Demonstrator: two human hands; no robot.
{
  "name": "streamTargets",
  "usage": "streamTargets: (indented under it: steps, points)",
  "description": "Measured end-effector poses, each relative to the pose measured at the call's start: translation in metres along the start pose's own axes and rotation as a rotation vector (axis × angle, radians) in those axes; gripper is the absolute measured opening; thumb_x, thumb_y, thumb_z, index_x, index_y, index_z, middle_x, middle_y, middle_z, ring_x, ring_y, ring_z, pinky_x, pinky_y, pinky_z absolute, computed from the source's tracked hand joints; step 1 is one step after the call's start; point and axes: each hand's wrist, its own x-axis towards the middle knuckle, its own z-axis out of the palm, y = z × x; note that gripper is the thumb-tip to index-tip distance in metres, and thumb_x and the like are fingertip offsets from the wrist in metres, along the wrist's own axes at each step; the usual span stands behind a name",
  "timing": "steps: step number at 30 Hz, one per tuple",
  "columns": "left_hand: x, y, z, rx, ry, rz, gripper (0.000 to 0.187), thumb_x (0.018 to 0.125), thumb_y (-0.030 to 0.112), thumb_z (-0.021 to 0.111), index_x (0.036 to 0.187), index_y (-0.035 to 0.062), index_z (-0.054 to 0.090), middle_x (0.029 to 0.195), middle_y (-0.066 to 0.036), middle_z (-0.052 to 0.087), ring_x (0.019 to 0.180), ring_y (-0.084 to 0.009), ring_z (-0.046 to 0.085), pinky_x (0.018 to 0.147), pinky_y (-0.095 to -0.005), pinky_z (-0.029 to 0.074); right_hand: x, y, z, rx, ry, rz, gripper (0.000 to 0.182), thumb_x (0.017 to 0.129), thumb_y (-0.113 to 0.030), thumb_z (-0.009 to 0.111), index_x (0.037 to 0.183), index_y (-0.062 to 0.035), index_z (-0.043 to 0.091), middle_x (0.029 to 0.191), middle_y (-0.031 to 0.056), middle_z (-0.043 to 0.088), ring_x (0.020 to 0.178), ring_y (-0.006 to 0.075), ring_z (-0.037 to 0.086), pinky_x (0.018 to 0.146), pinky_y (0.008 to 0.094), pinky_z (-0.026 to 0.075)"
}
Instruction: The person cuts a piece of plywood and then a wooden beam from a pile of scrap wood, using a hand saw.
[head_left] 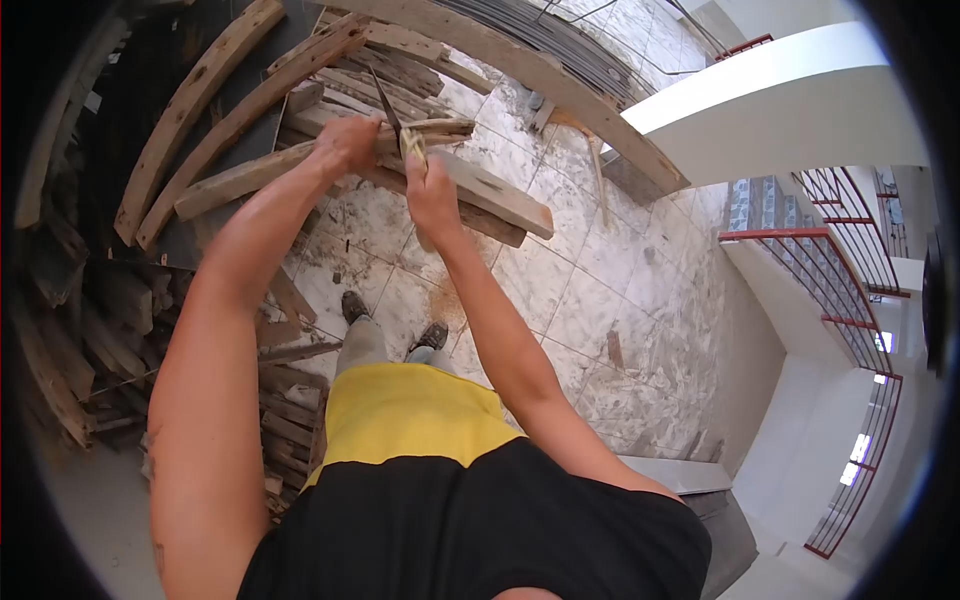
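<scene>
My right hand [432, 195] is closed around the pale handle of a handsaw [388, 105], whose dark, tapering blade points up and away from me. The blade is at a wooden plank [245, 180]; whether its teeth are in the wood I cannot make out. Just left of the blade, my left hand [350, 142] grips that plank, its fingers partly hidden. Under the plank, a thicker wooden beam [500, 195] reaches out to the right, lying on other timber.
Long timbers [195, 110] lean at the upper left, above a heap of broken boards [75, 330]. One long beam [560, 95] crosses the far side. Dusty tiles [570, 300] cover the floor, with sawdust near my shoes [430, 338]. Red-railed stairs [790, 235] stand at right.
</scene>
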Motion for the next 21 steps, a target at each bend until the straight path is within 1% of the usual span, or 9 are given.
streamTargets:
  steps: [3,6,8,12,15,17,19,20,21]
  points:
    - [0.006,-0.001,-0.002,0.02,0.004,0.021,0.053,0.074,0.032,0.08,0.113,0.0058,0.056,0.1,-0.02,0.069,0.097,-0.0382,0.067,0.081,-0.0471,0.055,-0.072,-0.001,-0.037,0.043,0.02,0.05,0.039,0.103,-0.036,0.043,0.11,0.0013,0.054,0.089,0.0296,0.061,0.088,0.047,0.062,0.077,0.0491,0.047]
    - [0.002,0.0,-0.014,0.042,-0.028,-0.02,0.052,0.075,0.031,0.08,0.114,0.006,0.057,0.102,-0.019,0.07,0.098,-0.0371,0.068,0.082,-0.0459,0.056,-0.122,-0.016,-0.066,0.103,0.058,0.043,0.037,0.103,-0.034,0.044,0.111,0.0003,0.054,0.088,0.0285,0.062,0.087,0.0455,0.063,0.076,0.0491,0.047]
    - [-0.002,0.007,-0.013,0.071,-0.08,-0.013,0.05,0.075,0.03,0.08,0.114,0.0063,0.058,0.104,-0.018,0.07,0.1,-0.0362,0.068,0.083,-0.0448,0.056,-0.107,-0.021,-0.062,0.054,-0.032,0.119,0.034,0.103,-0.034,0.045,0.106,-0.0009,0.054,0.098,0.0325,0.062,0.098,0.0517,0.059,0.078,0.0534,0.047]
    - [0.001,0.009,-0.008,0.045,-0.041,-0.03,0.051,0.075,0.03,0.08,0.115,0.0062,0.057,0.105,-0.02,0.07,0.102,-0.037,0.067,0.085,-0.0464,0.056,-0.013,-0.008,-0.013,0.065,-0.023,0.111,0.033,0.102,-0.034,0.047,0.104,-0.0006,0.049,0.084,0.0309,0.064,0.085,0.0535,0.06,0.073,0.0574,0.046]
    - [0.01,0.004,-0.008,0.101,-0.062,-0.031,0.052,0.076,0.031,0.078,0.116,0.0056,0.057,0.108,-0.02,0.069,0.103,-0.0375,0.067,0.085,-0.0468,0.055,-0.072,0.001,-0.029,0.161,-0.024,0.132,0.036,0.101,-0.037,0.049,0.105,-0.0009,0.049,0.083,0.0312,0.064,0.084,0.0533,0.059,0.07,0.0552,0.047]
    - [0.007,0.005,-0.012,0.081,-0.084,-0.017,0.051,0.077,0.033,0.076,0.117,0.0064,0.057,0.109,-0.02,0.069,0.105,-0.0376,0.066,0.086,-0.0473,0.054,-0.126,-0.009,-0.074,0.114,-0.026,0.22,0.039,0.1,-0.038,0.051,0.102,0.0004,0.051,0.077,0.027,0.064,0.076,0.0452,0.065,0.065,0.0485,0.049]
    - [0.009,0.003,-0.005,0.07,-0.087,-0.029,0.053,0.076,0.034,0.077,0.117,0.0069,0.056,0.108,-0.021,0.068,0.104,-0.0393,0.065,0.086,-0.0486,0.053,-0.167,-0.001,-0.095,0.402,0.075,0.3,0.028,0.101,-0.031,0.055,0.107,-0.0036,0.055,0.072,0.0071,0.058,0.045,0.0133,0.049,0.042,0.0296,0.039]
    - [0.009,0.004,-0.006,0.062,-0.075,-0.039,0.056,0.075,0.035,0.079,0.117,0.0074,0.056,0.106,-0.023,0.068,0.104,-0.041,0.064,0.086,-0.0498,0.052,-0.17,-0.001,-0.099,0.41,0.081,0.302,0.028,0.101,-0.031,0.055,0.107,-0.0036,0.055,0.072,0.0071,0.058,0.045,0.0133,0.049,0.042,0.0296,0.039]
    - [0.004,0.007,-0.013,0.072,-0.065,-0.033,0.056,0.075,0.035,0.079,0.117,0.0074,0.056,0.106,-0.023,0.068,0.104,-0.041,0.064,0.086,-0.0498,0.052,-0.165,0.0,-0.103,0.431,0.212,0.263,0.027,0.099,-0.029,0.059,0.108,-0.0037,0.055,0.072,0.0042,0.059,0.046,0.0086,0.048,0.041,0.0256,0.038]
